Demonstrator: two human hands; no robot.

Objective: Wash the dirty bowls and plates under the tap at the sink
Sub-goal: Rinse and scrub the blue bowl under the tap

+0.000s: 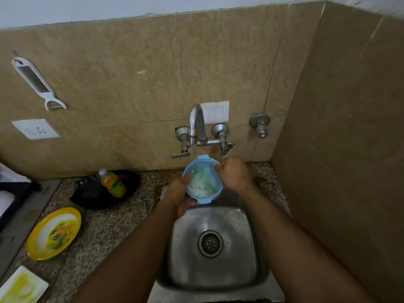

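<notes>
Both hands grip blue bowl (203, 180) rim under tap (195, 125), above sink (247, 248)

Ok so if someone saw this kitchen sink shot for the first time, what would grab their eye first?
Most likely the blue bowl held under the running tap, foamy water inside, with the left hand and right hand gripping its rim above the steel sink. Next, the yellow plate smeared with leftovers on the counter to the left, near a bottle of orange dish liquid.

The white plate (20, 287) is cut off by the bottom-left edge.
</notes>
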